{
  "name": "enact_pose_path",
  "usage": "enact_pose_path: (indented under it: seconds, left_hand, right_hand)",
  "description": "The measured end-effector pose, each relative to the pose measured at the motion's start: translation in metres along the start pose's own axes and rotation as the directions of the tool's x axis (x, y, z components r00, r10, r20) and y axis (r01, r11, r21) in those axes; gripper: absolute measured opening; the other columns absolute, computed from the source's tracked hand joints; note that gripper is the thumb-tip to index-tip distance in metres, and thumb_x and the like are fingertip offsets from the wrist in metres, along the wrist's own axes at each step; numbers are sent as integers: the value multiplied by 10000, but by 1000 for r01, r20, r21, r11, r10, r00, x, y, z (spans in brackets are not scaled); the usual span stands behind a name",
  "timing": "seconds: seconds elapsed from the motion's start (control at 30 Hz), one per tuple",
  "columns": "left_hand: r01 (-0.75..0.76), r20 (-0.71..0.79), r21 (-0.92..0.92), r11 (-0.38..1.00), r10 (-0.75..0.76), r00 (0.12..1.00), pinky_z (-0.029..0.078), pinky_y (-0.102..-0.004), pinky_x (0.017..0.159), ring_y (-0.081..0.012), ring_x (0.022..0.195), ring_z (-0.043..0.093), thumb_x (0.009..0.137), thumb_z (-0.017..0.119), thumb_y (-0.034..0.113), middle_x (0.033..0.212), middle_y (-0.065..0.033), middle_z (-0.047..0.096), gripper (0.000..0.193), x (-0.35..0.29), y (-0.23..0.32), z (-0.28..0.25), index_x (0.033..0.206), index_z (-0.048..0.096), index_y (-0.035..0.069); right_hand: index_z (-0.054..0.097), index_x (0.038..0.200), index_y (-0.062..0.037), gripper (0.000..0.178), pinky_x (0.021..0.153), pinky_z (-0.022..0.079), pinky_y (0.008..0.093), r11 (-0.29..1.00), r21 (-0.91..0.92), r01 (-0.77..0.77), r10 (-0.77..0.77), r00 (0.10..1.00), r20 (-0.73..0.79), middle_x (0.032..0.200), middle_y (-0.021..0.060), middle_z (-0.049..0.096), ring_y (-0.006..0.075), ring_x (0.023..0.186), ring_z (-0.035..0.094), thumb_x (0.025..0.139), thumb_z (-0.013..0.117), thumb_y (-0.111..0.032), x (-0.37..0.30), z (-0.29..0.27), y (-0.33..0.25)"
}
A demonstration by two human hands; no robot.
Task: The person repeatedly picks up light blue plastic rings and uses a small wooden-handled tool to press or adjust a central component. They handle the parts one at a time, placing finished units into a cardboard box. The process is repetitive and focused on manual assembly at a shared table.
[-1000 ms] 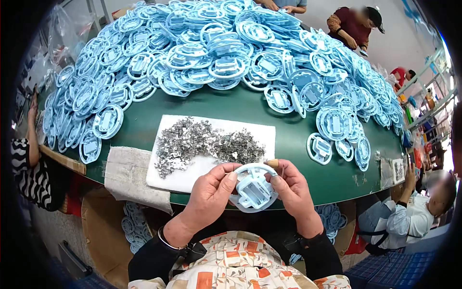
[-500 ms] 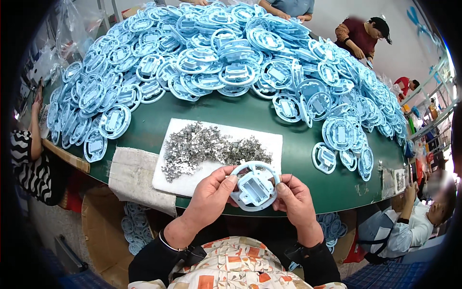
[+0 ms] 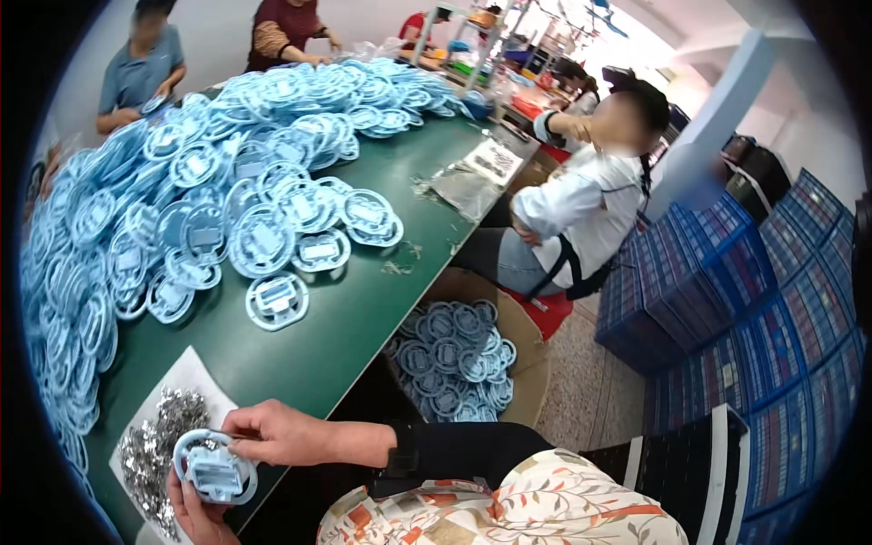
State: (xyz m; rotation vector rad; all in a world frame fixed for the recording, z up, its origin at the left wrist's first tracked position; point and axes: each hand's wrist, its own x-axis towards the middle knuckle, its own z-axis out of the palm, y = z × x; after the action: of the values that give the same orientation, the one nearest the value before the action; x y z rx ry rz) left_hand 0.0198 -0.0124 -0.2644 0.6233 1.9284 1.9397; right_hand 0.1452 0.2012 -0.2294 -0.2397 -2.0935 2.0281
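Blue ring (image 3: pixel 218 474) up, left hand (image 3: pixel 194 516) gripping its rim, right hand's fingers (image 3: pixel 247 448) pinching its edge: positioning, seemingly, next calling for steadiness.

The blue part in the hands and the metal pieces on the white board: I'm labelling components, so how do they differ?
Colour: the blue part is light blue; the metal pieces are silvery grey.
Size: the blue part is much larger than any one of the metal pieces.
Placement: the blue part is held up between the left hand and right hand; the metal pieces lie heaped on the white board.
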Motion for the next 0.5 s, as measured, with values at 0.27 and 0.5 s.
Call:
enact_pose_path:
  seconds: [0.27,0.5]
  left_hand:
    - [-148,233,305,941,77,969,558,-385,894,-336,1208,576,918,652,-30,1366,-224,541,441,1,-5,-12,1353,588,8]
    - [-287,287,468,836,164,944,504,-422,972,-403,1186,592,796,717,-66,1346,-249,580,584,5,-3,-19,1360,590,18]
  right_hand:
    - [626,910,27,158,625,442,296,996,51,74,-70,995,-67,699,28,603,88,672,522,913,664,-126,-20,-14,6]
    - [624,917,27,178,630,457,294,995,57,76,-74,996,-47,707,28,614,89,673,531,909,658,-147,-17,-14,8]
